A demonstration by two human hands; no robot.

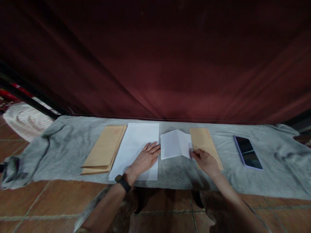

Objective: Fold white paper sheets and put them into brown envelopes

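A creased sheet of white paper stands partly folded on the grey cloth, its right panel bent upward. My right hand pinches the right edge of that sheet between thumb and fingers, just over a brown envelope. My left hand lies with fingers stretched out on a flat stack of white paper, its fingertips close to the folded sheet's left edge. Whether they touch that edge I cannot tell. Left of the stack lies a pile of brown envelopes.
A phone in a purple case lies on the right part of the grey cloth. Behind the surface hangs a dark red curtain. Striped fabric is at the far left, and tiled floor shows in front.
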